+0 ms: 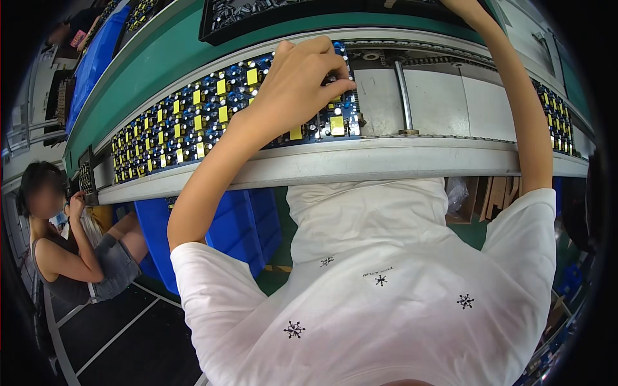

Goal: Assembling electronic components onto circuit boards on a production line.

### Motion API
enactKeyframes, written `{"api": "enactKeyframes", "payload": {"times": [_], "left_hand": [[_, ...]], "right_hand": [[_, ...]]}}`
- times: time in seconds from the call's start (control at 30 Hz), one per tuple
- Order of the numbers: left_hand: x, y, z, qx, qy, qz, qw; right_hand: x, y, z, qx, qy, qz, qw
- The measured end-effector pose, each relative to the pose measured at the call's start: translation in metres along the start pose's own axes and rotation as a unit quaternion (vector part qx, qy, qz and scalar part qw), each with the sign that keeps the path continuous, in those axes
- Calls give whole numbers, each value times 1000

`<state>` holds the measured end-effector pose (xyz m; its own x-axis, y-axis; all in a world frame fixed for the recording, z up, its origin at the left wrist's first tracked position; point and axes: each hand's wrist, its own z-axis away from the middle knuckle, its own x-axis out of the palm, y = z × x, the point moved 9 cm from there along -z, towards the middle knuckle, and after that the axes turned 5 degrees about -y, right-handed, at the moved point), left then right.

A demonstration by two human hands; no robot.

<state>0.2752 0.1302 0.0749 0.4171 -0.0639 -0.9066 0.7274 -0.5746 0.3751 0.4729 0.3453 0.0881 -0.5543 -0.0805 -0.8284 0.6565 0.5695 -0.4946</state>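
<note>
My left hand (308,76) is over the right end of a long row of blue circuit boards (212,106) on the conveyor. Its fingers are bent and drawn toward the thumb, low over the board's surface. What they pinch, if anything, is hidden. The boards carry yellow block-shaped parts, silvery capacitors and small blue parts. My right hand (461,6) reaches to the far side, at the right end of a black tray of parts. The upper edge of the picture cuts off its fingers.
The conveyor's near rail (412,157) runs across before me, with a metal cross rod (403,96) between the rails. More circuit boards (553,116) sit right of my right arm. A black tray (257,19) holds dark loose parts. Blue bins (238,225) stand below; a person (71,238) sits at left.
</note>
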Motion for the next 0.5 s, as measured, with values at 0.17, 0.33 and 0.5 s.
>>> {"api": "enactKeyframes", "payload": {"times": [0.17, 0.33, 0.5], "left_hand": [[-2, 1, -1, -5, -2, -13, 1000], [0, 3, 1, 16, 6, -10, 1000], [1, 5, 0, 10, -10, -17, 1000]], "right_hand": [[-12, 6, 3, 1, 65, -80, 995], [-19, 3, 13, 60, 89, -154, 982], [-15, -5, 21, 25, 64, -223, 972]]}}
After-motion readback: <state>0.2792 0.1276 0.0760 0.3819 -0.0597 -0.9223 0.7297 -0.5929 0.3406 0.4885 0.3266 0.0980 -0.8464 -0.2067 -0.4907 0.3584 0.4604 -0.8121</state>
